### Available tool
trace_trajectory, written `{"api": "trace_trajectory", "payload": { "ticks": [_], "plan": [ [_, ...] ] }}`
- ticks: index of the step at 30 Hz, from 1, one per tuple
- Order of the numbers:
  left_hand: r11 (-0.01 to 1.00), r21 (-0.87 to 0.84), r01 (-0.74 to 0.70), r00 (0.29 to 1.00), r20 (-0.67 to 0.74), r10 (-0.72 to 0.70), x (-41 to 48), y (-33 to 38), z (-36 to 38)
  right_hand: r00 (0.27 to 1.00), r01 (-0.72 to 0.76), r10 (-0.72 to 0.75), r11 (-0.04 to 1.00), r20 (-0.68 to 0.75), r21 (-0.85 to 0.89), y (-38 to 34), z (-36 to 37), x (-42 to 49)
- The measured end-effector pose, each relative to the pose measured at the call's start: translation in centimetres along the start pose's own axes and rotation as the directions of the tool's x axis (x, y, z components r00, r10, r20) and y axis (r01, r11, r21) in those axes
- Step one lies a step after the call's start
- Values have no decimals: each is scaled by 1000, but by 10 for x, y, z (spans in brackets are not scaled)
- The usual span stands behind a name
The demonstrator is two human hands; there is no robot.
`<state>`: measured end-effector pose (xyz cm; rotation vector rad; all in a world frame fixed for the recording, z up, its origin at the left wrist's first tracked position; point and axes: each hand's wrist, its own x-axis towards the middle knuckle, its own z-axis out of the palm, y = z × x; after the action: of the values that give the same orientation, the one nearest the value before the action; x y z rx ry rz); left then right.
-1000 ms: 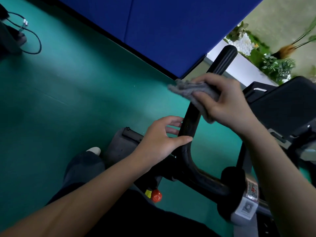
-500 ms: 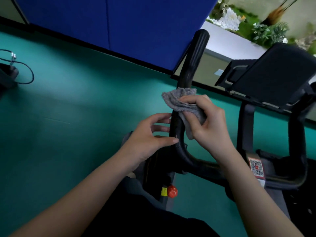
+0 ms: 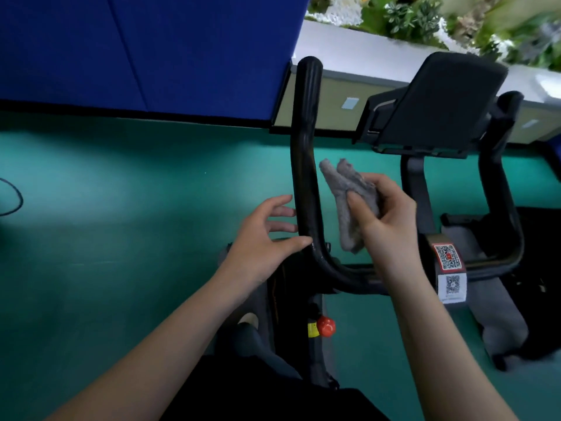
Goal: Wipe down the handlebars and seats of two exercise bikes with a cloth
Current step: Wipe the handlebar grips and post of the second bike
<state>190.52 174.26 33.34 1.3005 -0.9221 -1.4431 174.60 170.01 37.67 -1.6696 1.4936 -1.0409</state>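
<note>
Teal floor [image 3: 91, 238] fills left of frame; blue panel [image 3: 151, 50] upper left. Right hand [image 3: 385, 220] grips grey cloth [image 3: 341, 186] just beside handlebar [image 3: 305, 165]; left hand [image 3: 264, 238] loose-fingered, thumb touching that bar.

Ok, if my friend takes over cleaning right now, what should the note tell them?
Left hand: open, thumb touching the left upright of the black curved handlebar.
Right hand: grips the crumpled grey cloth, held beside that upright, apparently just off it.
Done: the cloth rubbed down that upright over the last second.
Left: the handlebar's right upright, the seat (not in view) and the second bike (not in view).
</note>
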Motion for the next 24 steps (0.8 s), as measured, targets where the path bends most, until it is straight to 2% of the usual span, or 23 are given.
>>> {"api": "trace_trajectory", "payload": {
  "ticks": [4,8,13,16,18,21,24],
  "plan": [
    [996,86,-37,999,15,35,7,0,2,977,-213,212,976,-16,-36,9,29,7],
    [992,114,-46,999,31,43,13,-2,0,962,-269,273,958,25,-96,11,29,4],
    [987,150,-61,997,65,52,17,-5,-3,917,-322,345,936,201,-140,16,14,-5],
    [976,197,-91,994,85,75,16,-6,-5,892,-377,368,926,263,-17,17,6,-12],
    [960,253,-121,991,90,101,16,-5,-7,891,-419,389,903,232,94,17,5,-9],
    [934,323,-151,987,93,127,16,-4,-10,900,-429,404,890,164,158,18,11,11],
    [915,371,-155,987,90,131,15,-2,-10,854,-487,418,853,310,190,17,18,29]
  ]
}}
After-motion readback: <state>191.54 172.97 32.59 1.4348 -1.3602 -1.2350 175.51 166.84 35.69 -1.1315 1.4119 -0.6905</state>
